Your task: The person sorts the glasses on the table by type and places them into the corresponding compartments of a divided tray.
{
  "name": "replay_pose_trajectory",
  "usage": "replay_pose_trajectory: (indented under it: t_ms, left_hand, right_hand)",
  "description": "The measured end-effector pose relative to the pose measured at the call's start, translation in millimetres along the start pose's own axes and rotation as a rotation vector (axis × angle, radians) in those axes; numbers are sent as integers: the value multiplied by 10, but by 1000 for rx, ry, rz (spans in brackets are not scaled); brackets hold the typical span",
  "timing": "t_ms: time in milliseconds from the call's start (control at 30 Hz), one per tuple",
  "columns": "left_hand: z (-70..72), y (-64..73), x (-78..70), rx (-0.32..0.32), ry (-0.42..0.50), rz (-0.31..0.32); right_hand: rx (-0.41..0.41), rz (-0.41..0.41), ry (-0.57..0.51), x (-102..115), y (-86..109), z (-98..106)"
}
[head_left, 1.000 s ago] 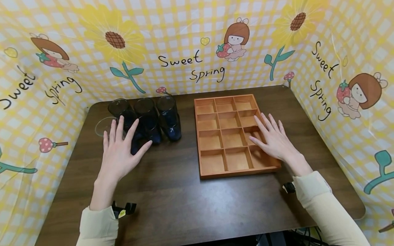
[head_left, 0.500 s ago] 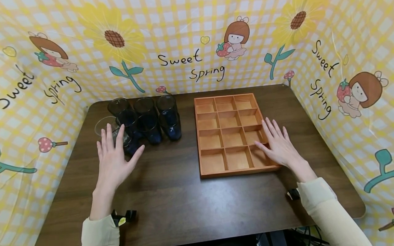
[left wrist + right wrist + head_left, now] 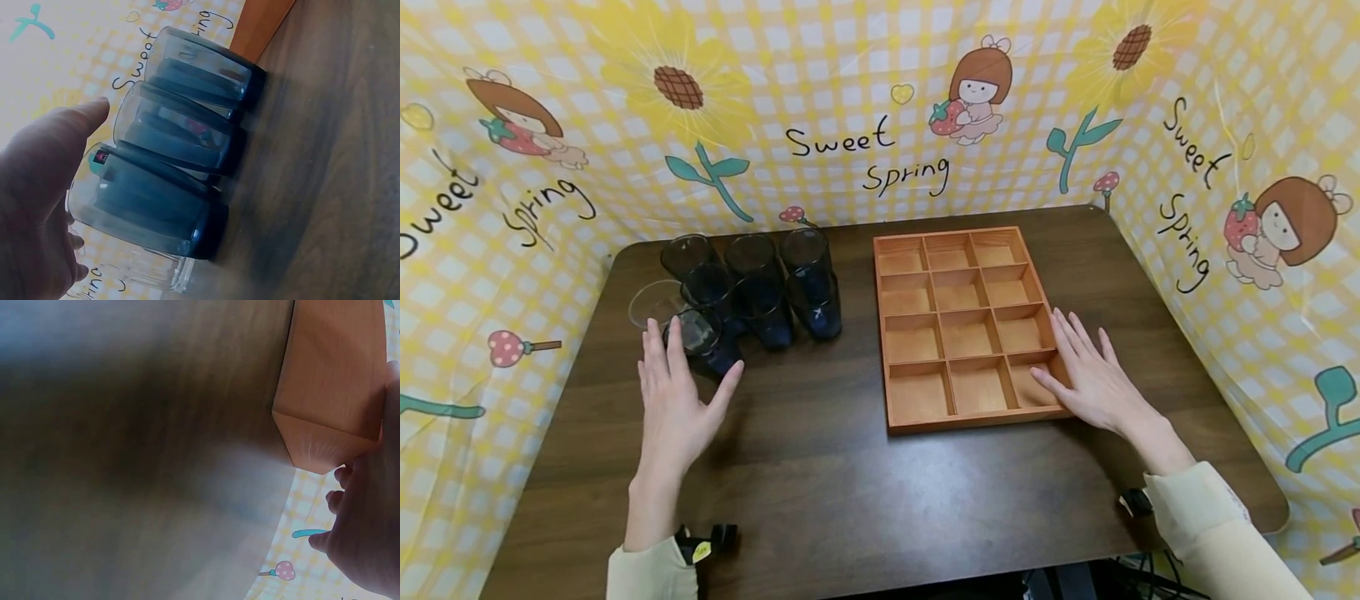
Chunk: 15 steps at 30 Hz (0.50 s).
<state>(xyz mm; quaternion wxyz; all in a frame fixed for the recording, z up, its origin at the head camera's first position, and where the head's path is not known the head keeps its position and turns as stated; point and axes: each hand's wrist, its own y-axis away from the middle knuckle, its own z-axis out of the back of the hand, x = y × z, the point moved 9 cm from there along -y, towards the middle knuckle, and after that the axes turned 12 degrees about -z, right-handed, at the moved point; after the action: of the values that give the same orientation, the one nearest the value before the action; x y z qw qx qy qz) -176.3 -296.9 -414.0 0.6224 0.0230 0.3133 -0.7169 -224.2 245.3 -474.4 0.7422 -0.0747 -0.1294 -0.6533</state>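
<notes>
My left hand [image 3: 673, 417] is held with its fingers extended and thumb spread, at the front left of a group of glasses. Nearest to it stands a dark blue drinking glass [image 3: 144, 203], upright, partly overlapped by the fingertips in the head view. Behind the fingers is a clear glass [image 3: 651, 300]. More blue glasses [image 3: 816, 287] stand in rows towards the back. On the right, my right hand [image 3: 1101, 387] lies with straight fingers along the right side of a wooden compartment box [image 3: 977, 423], its thumb over the front right compartment. Neither hand grips anything.
The box has several square compartments with nothing visible in them. A brown wooden table [image 3: 820, 500] carries everything. Yellow checked cloth [image 3: 850, 83] walls in the back and both sides. Dark cables [image 3: 1150, 575] show below the front edge at right.
Both hands have drawn back towards the person. The left has uncovered more of the front glass; the right has slid outward from over the compartments to the box's right edge.
</notes>
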Motion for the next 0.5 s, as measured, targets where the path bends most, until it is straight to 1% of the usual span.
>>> replay_pose_trajectory:
  t_ms: [167,367,500]
  left_hand:
    - [-18,-8,36,-57,55,32]
    - [-24,-2,69,-140,118,59]
    - [-54,22,119,-154,163,100]
  right_hand:
    - [22,25,-15,-10,78,-36]
    - [-4,58,-2,-10,115,-63]
    - [-14,72,-20,-14,134,-68]
